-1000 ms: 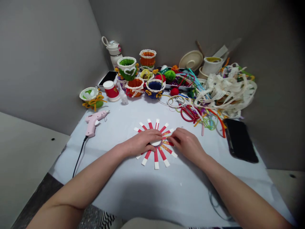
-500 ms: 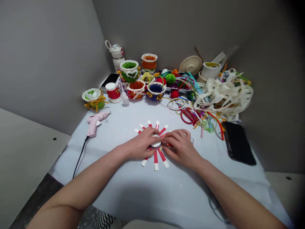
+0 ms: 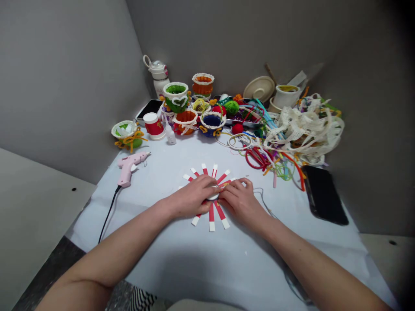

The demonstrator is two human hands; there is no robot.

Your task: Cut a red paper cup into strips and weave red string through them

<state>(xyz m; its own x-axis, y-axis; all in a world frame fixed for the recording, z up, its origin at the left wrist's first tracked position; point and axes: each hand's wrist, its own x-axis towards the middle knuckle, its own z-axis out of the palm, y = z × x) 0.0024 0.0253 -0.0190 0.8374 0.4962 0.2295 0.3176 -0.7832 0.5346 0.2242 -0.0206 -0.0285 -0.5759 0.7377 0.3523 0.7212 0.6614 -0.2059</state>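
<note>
A red-and-white paper cup [image 3: 219,211], its wall cut into strips, lies splayed like a sun on the table. Its round white base [image 3: 213,196] is at the centre, partly covered by my fingers. My left hand [image 3: 197,194] is closed on the base from the left, fingers over the top and thumb at the near side. At the base's right edge, my right hand [image 3: 239,198] has its fingertips pinched together over the strips. What they pinch is hidden. A thin grey cord [image 3: 266,206] trails from behind the right hand toward the wrist.
A pink glue gun [image 3: 128,169] with a black cable lies left. Decorated pots [image 3: 212,123], a red paper cup [image 3: 153,125] and a small glue bottle [image 3: 170,134] stand at the back. Red-handled scissors [image 3: 256,158], tangled lace [image 3: 301,129] and a black phone [image 3: 326,194] are on the right.
My right hand has shifted slightly left and its fingers have curled closer to the base. More of the grey cord shows to its right. My left hand stays nearly in place.
</note>
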